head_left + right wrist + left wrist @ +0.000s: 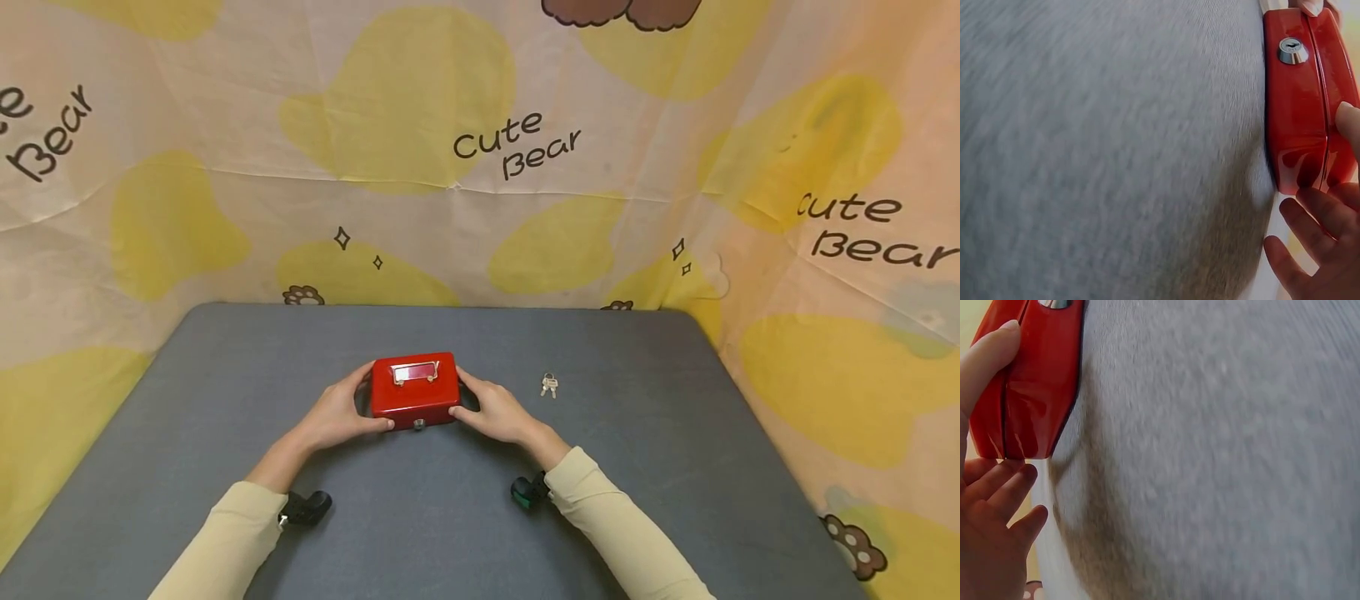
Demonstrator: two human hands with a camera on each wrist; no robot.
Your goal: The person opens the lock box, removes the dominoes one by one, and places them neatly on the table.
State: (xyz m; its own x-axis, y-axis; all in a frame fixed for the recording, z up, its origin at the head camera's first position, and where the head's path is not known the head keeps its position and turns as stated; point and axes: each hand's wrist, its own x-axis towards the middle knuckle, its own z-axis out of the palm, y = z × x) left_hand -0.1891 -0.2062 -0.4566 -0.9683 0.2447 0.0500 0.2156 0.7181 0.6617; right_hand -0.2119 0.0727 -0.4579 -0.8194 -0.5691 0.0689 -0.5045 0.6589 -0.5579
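Note:
A red cash box point(382, 400) with its lid down sits on the grey table, a metal handle point(415, 372) folded flat on top. Its round keyed lock point(1292, 50) faces the person. My left hand point(337, 414) grips the box's left end, thumb on the front near the lid seam and fingers at the side. At the opposite end my right hand point(497, 411) holds it the same way, thumb at the front corner. In the right wrist view, some of that hand's lower fingers spread away from the box. To the right of the box lie small silver keys point(550, 385) on a ring.
The grey table point(420, 533) has rounded far corners. A cloth backdrop point(420, 92) with yellow patches and bear lettering stands around its back and sides. Dark wrist devices point(306, 508) are strapped below both hands.

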